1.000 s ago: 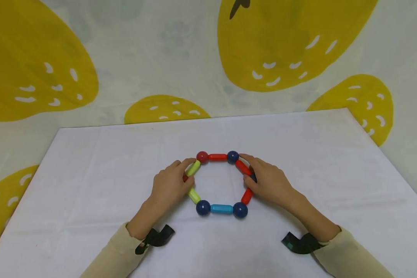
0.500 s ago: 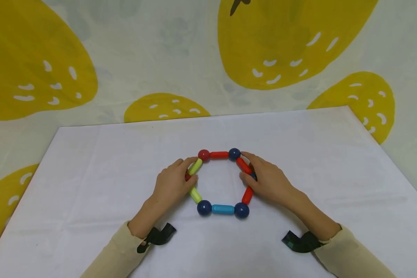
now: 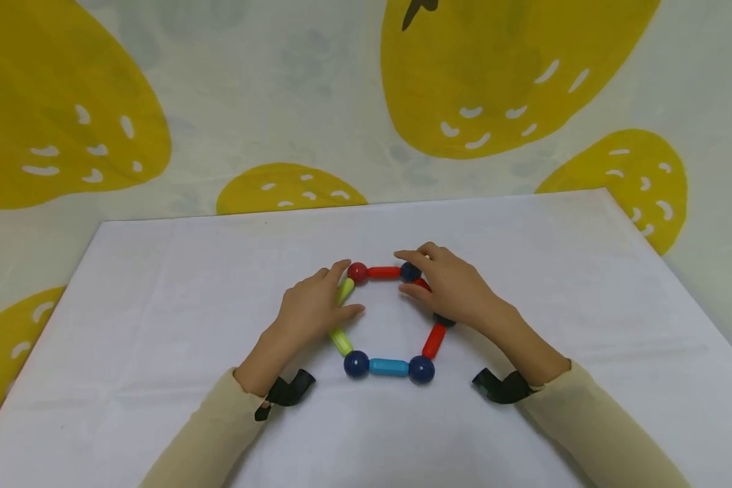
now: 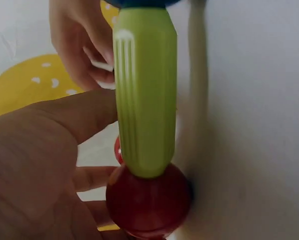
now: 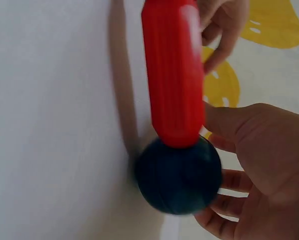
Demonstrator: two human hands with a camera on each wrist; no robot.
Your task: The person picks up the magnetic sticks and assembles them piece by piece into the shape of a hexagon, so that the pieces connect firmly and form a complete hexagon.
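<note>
A closed ring of coloured rods and balls lies flat on the white table (image 3: 189, 305). At its near side, a light blue rod (image 3: 388, 367) joins two dark blue balls. A red ball (image 3: 358, 273), a red rod (image 3: 383, 272) and a dark blue ball (image 3: 411, 272) form the far side. My left hand (image 3: 310, 303) is over the left corner, thumb and fingers spread about the yellow-green rods (image 3: 341, 341); it hides the lower red ball (image 4: 148, 202) in the head view. Over the upper right corner, my right hand (image 3: 457, 288) has its fingers extended, partly covering a red rod (image 5: 173, 75).
Behind the table hangs a pale cloth (image 3: 317, 88) with large yellow fruit prints. A black strap end (image 3: 291, 388) sticks out at the left cuff, and another black strap end (image 3: 501, 386) at the right cuff.
My right hand has let go of the right corner and moved up and left over the ring. My left hand's thumb has opened away inward. The ring stays nearly in place.
</note>
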